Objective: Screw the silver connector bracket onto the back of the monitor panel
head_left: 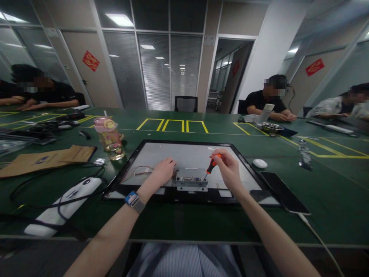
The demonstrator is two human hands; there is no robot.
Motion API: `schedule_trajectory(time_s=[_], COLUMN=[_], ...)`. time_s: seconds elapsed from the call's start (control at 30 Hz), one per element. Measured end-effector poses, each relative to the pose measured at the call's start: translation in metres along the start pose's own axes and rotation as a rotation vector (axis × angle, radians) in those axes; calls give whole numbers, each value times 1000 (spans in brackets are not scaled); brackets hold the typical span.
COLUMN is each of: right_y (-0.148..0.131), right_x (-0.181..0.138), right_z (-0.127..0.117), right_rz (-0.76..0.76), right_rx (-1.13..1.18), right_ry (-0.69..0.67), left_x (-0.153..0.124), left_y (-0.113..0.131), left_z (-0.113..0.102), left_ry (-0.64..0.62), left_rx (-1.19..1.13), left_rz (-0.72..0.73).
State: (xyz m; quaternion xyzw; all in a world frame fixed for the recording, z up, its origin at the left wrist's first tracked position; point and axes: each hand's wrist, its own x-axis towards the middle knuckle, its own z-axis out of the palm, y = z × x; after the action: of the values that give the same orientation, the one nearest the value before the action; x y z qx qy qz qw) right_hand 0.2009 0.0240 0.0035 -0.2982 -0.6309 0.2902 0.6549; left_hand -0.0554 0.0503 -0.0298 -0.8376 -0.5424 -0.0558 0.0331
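My right hand [227, 169] grips a screwdriver [212, 164] with an orange and black handle. Its tip points down at the right end of a metal box [190, 177] that has ports along its near side. Beside the left end of that box lies my left hand [163, 171], fingers stretched forward and its thumb side near the box; contact is hard to make out. Under both hands is a flat display panel [184, 151] with a black frame, its pale back facing up. Thin wires [137, 169] run across the panel left of my left hand.
Left of the panel stand a pink-lidded bottle [111, 140], a brown paper envelope [49, 158] and a white power strip [65, 206] with black cables. A phone [284, 192] on a charging cable and a white case [260, 163] lie at right. Several people sit across the table.
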Motion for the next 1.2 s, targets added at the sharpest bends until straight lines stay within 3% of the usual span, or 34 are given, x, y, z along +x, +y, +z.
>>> schedule_trajectory(time_s=[0.17, 0.47, 0.8, 0.93, 1.2], right_y=[-4, -3, -3, -6, -2], right_x=[2, 4, 3, 4, 4], right_z=[1, 0, 2, 0, -4], right_rz=[135, 276, 224, 238, 125], right_rx=[245, 436, 369, 350, 197], right_ry=[-125, -152, -108, -165, -170], left_x=[0, 1, 2, 1, 2], left_y=[0, -3, -5, -4, -3], left_z=[1, 4, 7, 6, 5], left_ry=[3, 1, 14, 16, 3], left_rx=[-11, -12, 5, 10, -7], left_rz=[4, 12, 18, 20, 13])
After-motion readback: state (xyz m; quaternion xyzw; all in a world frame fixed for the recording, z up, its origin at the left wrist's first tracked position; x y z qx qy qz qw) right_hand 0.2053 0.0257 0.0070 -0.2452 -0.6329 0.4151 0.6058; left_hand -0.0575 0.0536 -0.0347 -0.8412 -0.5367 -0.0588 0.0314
